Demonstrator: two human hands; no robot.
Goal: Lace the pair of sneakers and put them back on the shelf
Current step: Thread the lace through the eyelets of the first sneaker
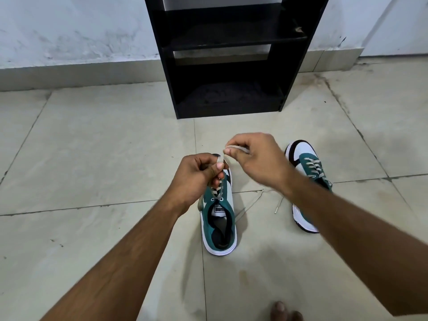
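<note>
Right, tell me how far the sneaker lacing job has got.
Done, apparently: the right-hand sneaker shows laces crossed up its front, though a loose lace end trails on the floor. In hand: the left hand and right hand each pinch part of the lace over the near sneaker. Left: finish it, then put both on the empty black shelf.

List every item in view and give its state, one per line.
Near sneaker: upright on floor, lace being worked.
Far sneaker: upright, laced, ends loose on floor.
Lace: pulled up by both hands.
Left hand: pinching lace.
Right hand: pinching lace.
Shelf: no shoes on it.
</note>
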